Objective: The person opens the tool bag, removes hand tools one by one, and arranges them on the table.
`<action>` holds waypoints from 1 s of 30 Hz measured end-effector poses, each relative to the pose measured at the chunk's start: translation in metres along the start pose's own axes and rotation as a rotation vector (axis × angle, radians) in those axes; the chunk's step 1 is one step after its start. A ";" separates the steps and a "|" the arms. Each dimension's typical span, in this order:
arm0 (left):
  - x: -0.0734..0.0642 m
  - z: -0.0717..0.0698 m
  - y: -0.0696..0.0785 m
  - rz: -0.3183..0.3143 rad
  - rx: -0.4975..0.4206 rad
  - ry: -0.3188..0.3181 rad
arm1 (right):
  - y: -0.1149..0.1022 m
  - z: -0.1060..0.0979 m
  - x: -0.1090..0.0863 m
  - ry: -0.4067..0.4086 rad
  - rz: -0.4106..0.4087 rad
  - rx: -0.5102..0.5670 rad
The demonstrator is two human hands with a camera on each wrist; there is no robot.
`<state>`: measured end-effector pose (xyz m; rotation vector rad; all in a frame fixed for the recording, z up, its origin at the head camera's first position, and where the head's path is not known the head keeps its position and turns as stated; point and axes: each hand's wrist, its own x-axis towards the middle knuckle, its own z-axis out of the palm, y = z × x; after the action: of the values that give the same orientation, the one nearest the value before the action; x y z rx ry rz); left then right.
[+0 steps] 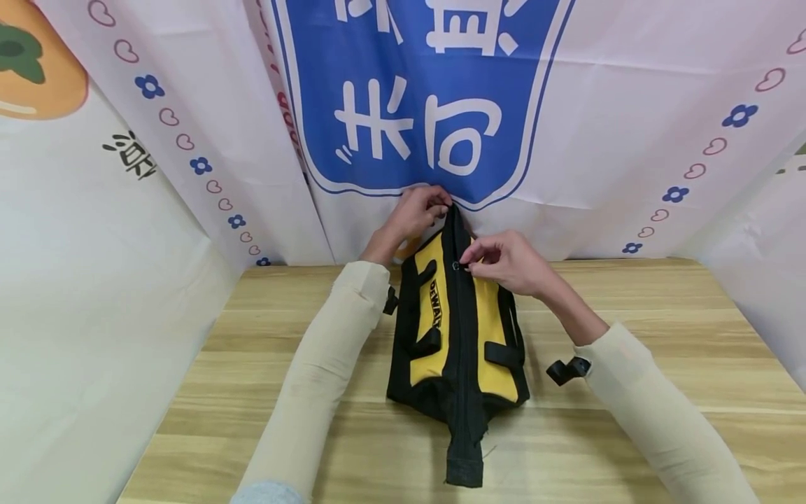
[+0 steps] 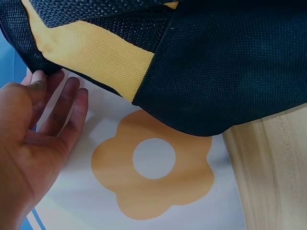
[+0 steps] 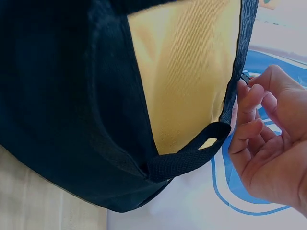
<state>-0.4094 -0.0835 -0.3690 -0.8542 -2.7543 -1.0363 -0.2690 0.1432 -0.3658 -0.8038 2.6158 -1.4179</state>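
Note:
A yellow and black tool bag (image 1: pixel 434 308) with DEWALT lettering stands on the table, its long black zipper running from back to front along the top. At the bag's far end my left hand (image 1: pixel 417 213) pinches the black end of the zipper strip; the left wrist view shows thumb and fingers (image 2: pixel 72 103) at that black corner. My right hand (image 1: pixel 510 262) pinches the small zipper pull (image 3: pixel 245 78) partway along the top. Black strap handles (image 1: pixel 504 355) stick out from both sides. Toward the front hangs a black tab (image 1: pixel 464 470). The bag's inside is hidden.
A wood-grain table (image 1: pixel 277 350) lies under the bag. Behind it hangs a white printed cloth (image 1: pixel 598 154) with a blue panel (image 1: pixel 403 105), close to the bag's far end. A pale sheet (image 1: pixel 94 315) borders the left side.

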 end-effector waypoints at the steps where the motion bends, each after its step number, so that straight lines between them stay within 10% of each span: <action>1: 0.000 0.000 0.000 0.001 0.001 0.001 | -0.001 0.001 -0.002 -0.005 -0.003 0.005; 30: -0.002 0.001 0.000 -0.011 -0.016 0.009 | -0.019 0.020 -0.060 -0.083 -0.037 0.116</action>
<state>-0.4074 -0.0837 -0.3708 -0.8355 -2.7497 -1.0622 -0.2034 0.1471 -0.3734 -0.8804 2.4449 -1.4962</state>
